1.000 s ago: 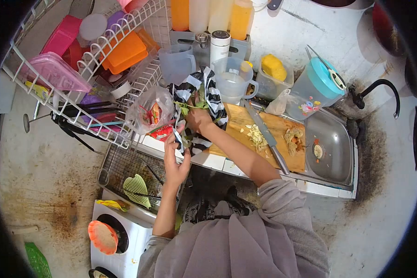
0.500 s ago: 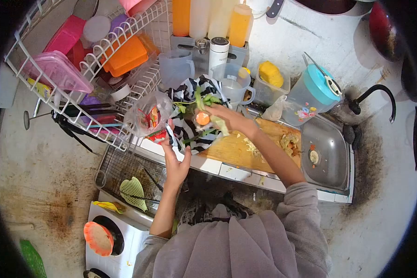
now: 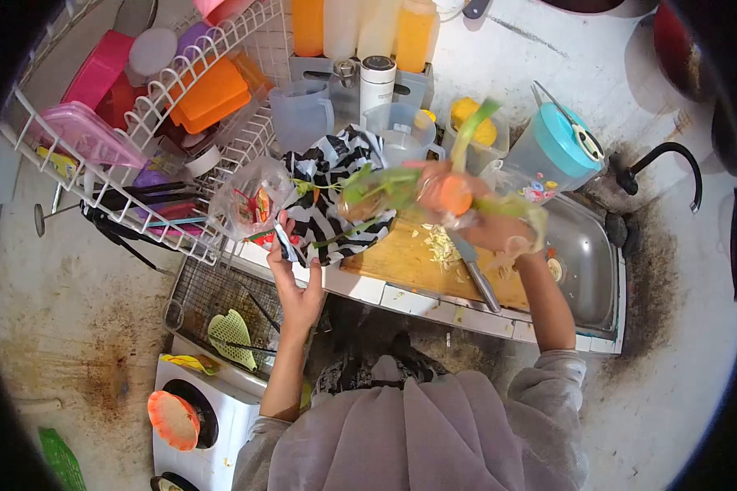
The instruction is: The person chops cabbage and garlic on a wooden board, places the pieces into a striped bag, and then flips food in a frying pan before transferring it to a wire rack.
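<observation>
My left hand [image 3: 297, 296] pinches the near edge of a black-and-white striped plastic bag [image 3: 327, 217]. Beside that bag sits a clear plastic bag [image 3: 239, 198] with red packets showing inside. In my right hand [image 3: 504, 235], blurred by motion, is a clear bag of vegetables [image 3: 401, 192], held above the wooden cutting board [image 3: 382, 260]. A carrot's orange end [image 3: 456, 195] and green stalks [image 3: 464, 135] show in it. Under my right hand a knife [image 3: 479, 277] lies on the board, near pale chopped pieces [image 3: 440, 248].
A steel sink [image 3: 594, 282] with a black tap [image 3: 671, 151] stands at the right. Jugs [image 3: 301, 114], a white flask [image 3: 377, 83] and a turquoise-lidded container [image 3: 567, 147] line the back. A white dish rack [image 3: 180, 90] rises at the left, with a stove [image 3: 213, 409] below.
My right hand has moved right, lifting the bag of vegetables out from over the striped bag. The knife and chopped pieces now show. My left hand stays on the striped bag.
</observation>
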`<state>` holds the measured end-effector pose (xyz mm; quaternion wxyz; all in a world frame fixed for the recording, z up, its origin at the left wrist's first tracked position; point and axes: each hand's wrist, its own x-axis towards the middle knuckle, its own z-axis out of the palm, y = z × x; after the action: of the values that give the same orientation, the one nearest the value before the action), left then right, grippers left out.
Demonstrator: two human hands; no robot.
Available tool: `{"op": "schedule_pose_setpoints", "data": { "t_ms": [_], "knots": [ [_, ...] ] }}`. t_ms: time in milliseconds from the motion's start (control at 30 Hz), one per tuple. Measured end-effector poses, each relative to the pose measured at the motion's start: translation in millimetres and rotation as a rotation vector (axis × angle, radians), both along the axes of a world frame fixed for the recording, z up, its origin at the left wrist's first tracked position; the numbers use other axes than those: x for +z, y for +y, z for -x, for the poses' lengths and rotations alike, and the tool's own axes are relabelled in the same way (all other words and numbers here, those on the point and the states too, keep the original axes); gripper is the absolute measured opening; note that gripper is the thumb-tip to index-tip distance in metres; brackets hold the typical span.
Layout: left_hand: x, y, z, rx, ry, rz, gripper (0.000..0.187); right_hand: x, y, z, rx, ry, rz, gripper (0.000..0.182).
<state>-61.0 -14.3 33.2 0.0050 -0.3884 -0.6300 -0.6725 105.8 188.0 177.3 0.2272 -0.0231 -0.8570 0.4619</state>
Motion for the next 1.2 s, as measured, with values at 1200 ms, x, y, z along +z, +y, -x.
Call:
{"op": "schedule_pose_setpoints", "data": {
  "t_ms": [1200],
  "knots": [
    [292.4, 115.8, 94.1, -0.154, 0.656, -0.250, 0.052, 18.2, 60.2, -29.5, -0.564, -0.026, -0.003, 0.026]
  ]
}}
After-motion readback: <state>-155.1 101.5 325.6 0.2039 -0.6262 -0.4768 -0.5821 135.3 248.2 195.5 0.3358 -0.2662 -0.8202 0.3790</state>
